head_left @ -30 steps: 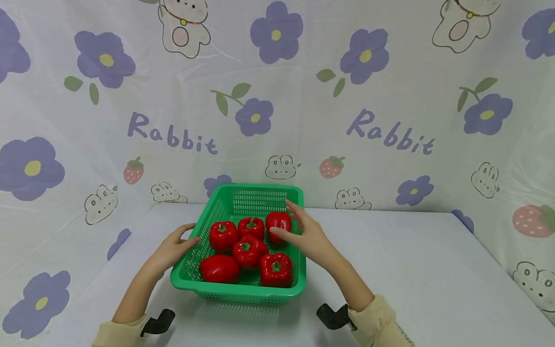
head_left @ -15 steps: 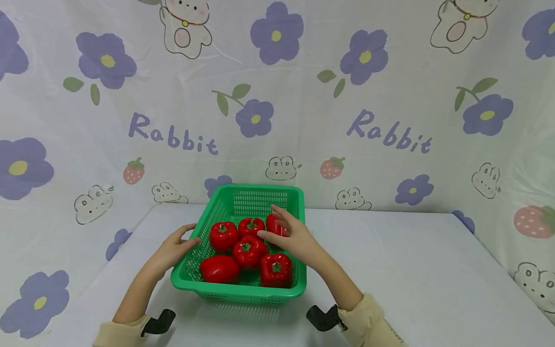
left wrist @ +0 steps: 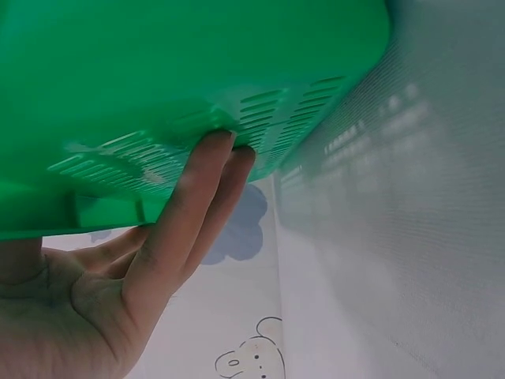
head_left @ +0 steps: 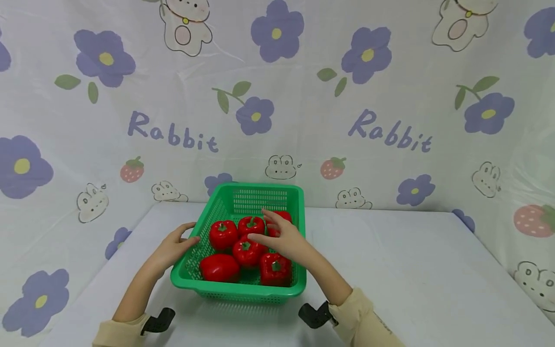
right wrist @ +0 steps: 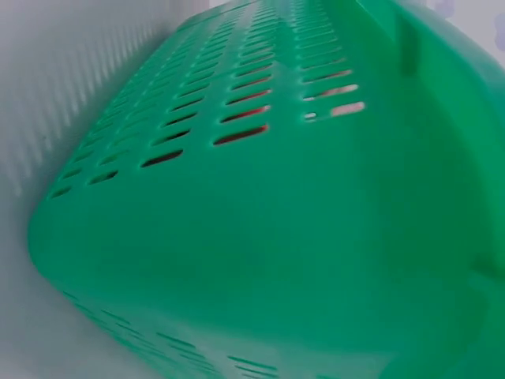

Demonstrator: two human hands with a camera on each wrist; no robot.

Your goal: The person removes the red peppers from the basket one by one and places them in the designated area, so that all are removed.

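On white table (head_left: 390, 270): green slotted basket (head_left: 243, 288) holding six red bell peppers (head_left: 248, 251). Left hand (head_left: 172, 246) flat against basket wall, fingers straight. Right hand (head_left: 282, 237) spread loosely above peppers, gripping nothing.

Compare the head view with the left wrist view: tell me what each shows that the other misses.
Only the head view shows the six red peppers inside the green basket, the right hand spread over them, and the "Rabbit" lettering on the backdrop. Only the left wrist view shows, from below, the left hand's fingers lying straight against the basket's slotted outer wall. Both show the left hand at the basket's left side, the basket, the white table and the printed backdrop.
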